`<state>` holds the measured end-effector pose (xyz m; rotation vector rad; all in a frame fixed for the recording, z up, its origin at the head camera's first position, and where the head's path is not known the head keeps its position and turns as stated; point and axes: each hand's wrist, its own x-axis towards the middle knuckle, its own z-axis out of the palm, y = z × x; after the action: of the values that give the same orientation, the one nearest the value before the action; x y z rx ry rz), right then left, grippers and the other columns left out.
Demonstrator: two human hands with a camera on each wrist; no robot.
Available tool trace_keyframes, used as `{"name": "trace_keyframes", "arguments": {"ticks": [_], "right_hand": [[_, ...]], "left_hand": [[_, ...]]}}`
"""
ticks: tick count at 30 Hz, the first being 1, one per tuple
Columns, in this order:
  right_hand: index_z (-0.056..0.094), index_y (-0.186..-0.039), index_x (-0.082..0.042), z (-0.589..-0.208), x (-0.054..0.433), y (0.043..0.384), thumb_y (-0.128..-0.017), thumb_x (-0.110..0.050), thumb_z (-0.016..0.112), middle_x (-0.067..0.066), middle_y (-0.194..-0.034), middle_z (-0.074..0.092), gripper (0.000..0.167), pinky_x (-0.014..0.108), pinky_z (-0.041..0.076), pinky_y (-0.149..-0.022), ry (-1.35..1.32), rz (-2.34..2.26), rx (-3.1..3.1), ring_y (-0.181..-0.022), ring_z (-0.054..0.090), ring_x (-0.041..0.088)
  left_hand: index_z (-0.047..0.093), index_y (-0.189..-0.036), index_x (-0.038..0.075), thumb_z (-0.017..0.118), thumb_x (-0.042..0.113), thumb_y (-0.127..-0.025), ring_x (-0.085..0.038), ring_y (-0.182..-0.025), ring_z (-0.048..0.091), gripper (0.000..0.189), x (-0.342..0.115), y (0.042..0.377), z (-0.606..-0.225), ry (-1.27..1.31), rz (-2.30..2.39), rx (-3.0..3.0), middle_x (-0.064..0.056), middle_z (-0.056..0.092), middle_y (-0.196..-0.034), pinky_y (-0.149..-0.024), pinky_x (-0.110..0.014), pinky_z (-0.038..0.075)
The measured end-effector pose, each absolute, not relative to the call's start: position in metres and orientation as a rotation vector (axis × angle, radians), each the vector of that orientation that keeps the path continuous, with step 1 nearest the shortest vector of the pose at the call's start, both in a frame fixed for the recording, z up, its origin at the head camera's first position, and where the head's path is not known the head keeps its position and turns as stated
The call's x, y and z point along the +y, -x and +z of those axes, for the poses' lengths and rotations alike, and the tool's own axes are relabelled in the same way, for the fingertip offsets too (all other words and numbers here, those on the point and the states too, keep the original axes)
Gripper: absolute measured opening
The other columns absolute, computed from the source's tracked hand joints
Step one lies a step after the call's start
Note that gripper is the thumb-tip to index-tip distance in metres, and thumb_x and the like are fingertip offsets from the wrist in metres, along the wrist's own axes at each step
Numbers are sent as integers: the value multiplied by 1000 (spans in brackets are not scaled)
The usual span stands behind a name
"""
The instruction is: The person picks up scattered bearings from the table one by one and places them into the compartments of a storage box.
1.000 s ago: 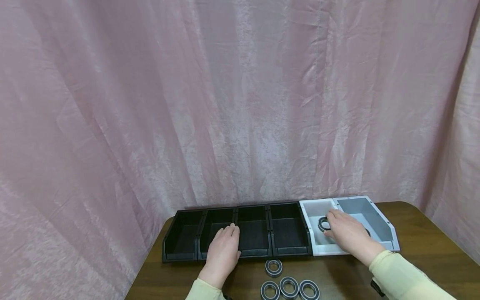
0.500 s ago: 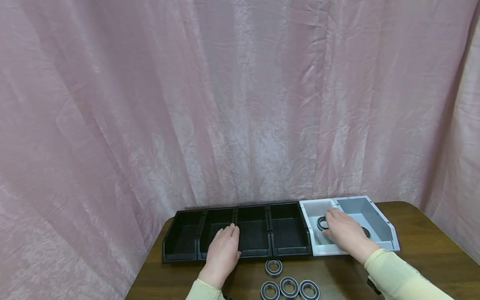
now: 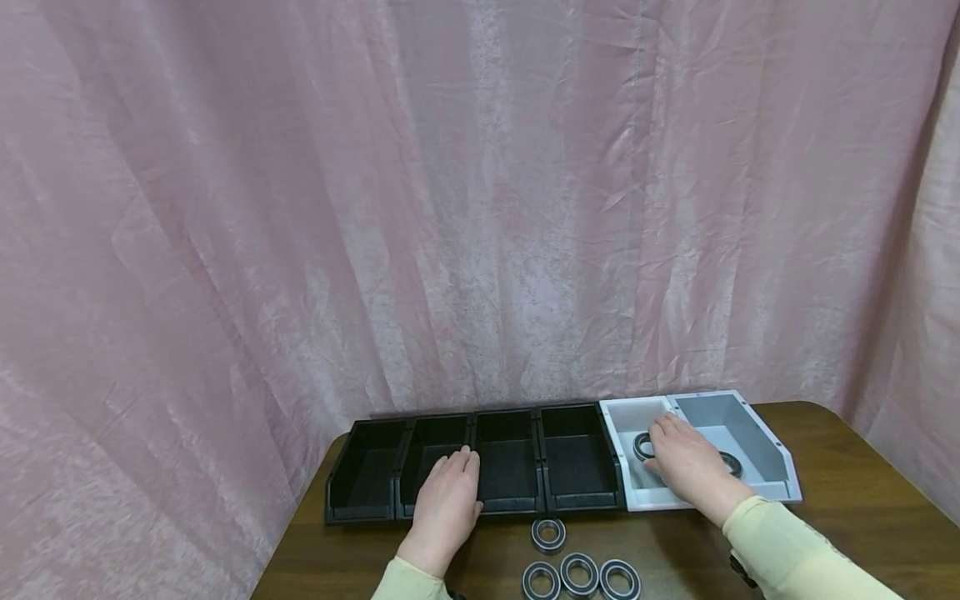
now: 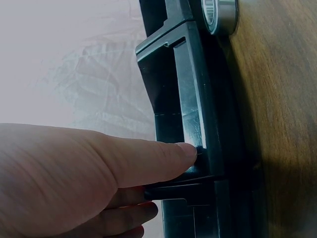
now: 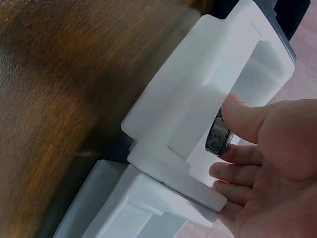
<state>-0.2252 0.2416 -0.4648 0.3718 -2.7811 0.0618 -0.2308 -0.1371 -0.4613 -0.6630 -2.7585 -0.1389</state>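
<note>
The right hand (image 3: pixel 686 457) reaches into the white bin (image 3: pixel 651 500) and pinches a ball bearing (image 3: pixel 642 446) between thumb and fingers. In the right wrist view the thumb lies against the bearing (image 5: pixel 218 134), with fingertips behind it. A second bearing (image 3: pixel 731 464) lies in the light grey bin (image 3: pixel 780 492), partly covered by this hand. The left hand (image 3: pixel 444 500) rests over the divider between two black bins (image 3: pixel 510 505), its fingers fairly straight. In the left wrist view its thumb touches a bin's front lip (image 4: pixel 190 99), other fingers across the divider.
Several bearings (image 3: pixel 579 575) lie on the wooden table (image 3: pixel 480 567) in front of the bins, one (image 3: pixel 548 535) close to the black row. Further black bins (image 3: pixel 367 492) continue at the left. A pink curtain (image 3: pixel 480 250) hangs behind the table.
The right hand has shifted slightly left with the bearing, uncovering more of the bearing in the light grey bin. The left hand and the bearings on the table have stayed in place.
</note>
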Motion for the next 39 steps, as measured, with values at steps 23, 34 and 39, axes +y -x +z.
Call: {"name": "trace_keyframes", "arguments": {"ticks": [23,34,39], "right_hand": [[66,-103,12,-484,236,230,-83,-19,96,33,-112,65,47,66,48,-113,-314,-68,-2703,-131,59,56],[65,-98,11,-487,233,228,-80,-18,98,36,-115,65,47,66,46,-115,-290,-86,-2675,-133,58,56],[65,-99,11,-490,232,229,-80,-19,97,38,-117,66,48,66,45,-117,-275,-90,-2692,-135,56,57]], "left_hand": [[70,-138,-6,103,16,-78,-37,-134,68,71,-137,231,-461,672,-131,-2742,-23,69,-145,-118,-53,51],[70,-138,-6,103,17,-78,-37,-134,68,72,-137,231,-462,675,-119,-2732,-23,69,-145,-118,-52,51],[71,-138,-6,103,16,-78,-37,-134,68,72,-137,231,-462,671,-125,-2739,-23,69,-146,-118,-53,51]]}}
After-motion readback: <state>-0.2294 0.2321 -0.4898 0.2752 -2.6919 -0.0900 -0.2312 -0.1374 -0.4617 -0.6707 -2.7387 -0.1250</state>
